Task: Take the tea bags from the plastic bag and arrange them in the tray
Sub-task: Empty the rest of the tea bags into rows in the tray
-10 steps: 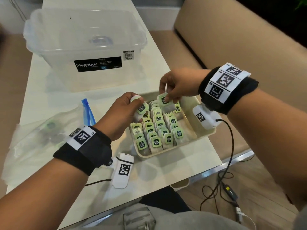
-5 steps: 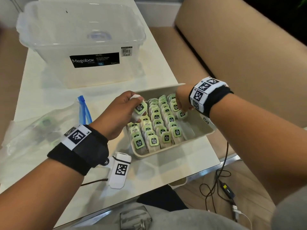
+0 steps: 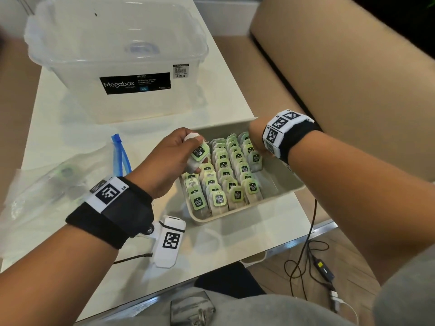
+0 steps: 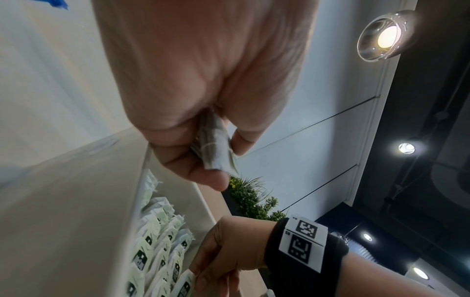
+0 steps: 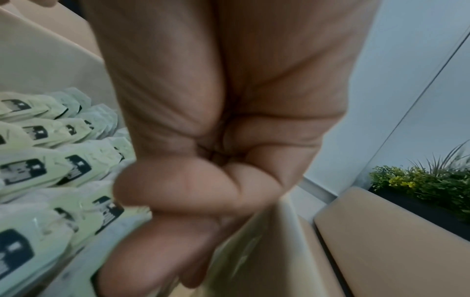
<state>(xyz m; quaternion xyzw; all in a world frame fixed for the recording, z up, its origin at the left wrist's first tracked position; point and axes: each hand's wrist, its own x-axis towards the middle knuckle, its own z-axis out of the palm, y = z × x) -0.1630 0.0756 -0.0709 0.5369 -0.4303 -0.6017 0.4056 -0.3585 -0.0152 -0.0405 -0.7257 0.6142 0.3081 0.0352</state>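
The left hand (image 3: 169,158) is curled around a small bundle of tea bags (image 3: 197,152), held just over the near-left corner of the tray (image 3: 286,184); the left wrist view shows what the head view only hints at — several bags (image 4: 216,148) stacked flat and pinched between thumb and fingers. The right hand (image 3: 256,140) reaches down into the tray's far side, beside the rows of tea bags (image 3: 226,175) standing on edge. From the head view its fingers are hidden behind the wrist; the right wrist view shows them curled in tight (image 5: 203,180) against the tray wall, though whether they grip a bag cannot be told — the picture is blurred there. The plastic bag (image 3: 51,182), with its blue zip strip, lies left of the left hand, and a clear storage box (image 3: 117,55) stands beyond both hands.
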